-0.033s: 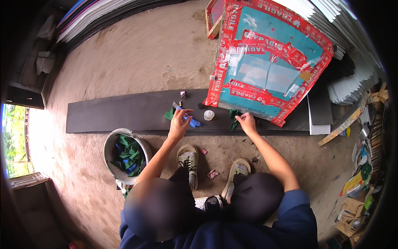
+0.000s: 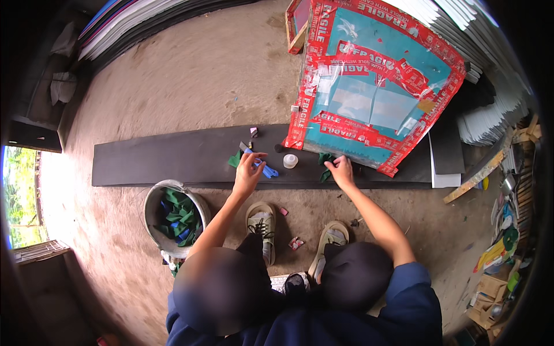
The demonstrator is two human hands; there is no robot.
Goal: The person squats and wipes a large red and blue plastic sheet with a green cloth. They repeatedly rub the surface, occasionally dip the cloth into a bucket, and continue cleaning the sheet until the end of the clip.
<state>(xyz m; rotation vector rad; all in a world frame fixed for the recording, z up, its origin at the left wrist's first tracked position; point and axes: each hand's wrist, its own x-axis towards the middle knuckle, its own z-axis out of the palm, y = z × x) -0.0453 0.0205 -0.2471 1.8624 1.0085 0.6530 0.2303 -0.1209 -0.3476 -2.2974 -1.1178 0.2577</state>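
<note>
My left hand hovers over a blue-handled cutting tool with a grey blade, its thumb and finger apart. The hand partly hides the tool, so I cannot tell whether it is scissors or a knife. A green cloth scrap lies beside the blade. My right hand pinches a dark green cloth piece at its edge. Between the hands, a small translucent bottle stands on a long black foam sheet. A small black round piece sits just behind the bottle.
A bucket of green and blue scraps stands left of my legs. A large teal panel edged with red tape leans over the sheet's right part. Stacked sheets and a wooden plank lie at the right.
My right hand has shifted very slightly at the green cloth piece. Everything else looks the same.
</note>
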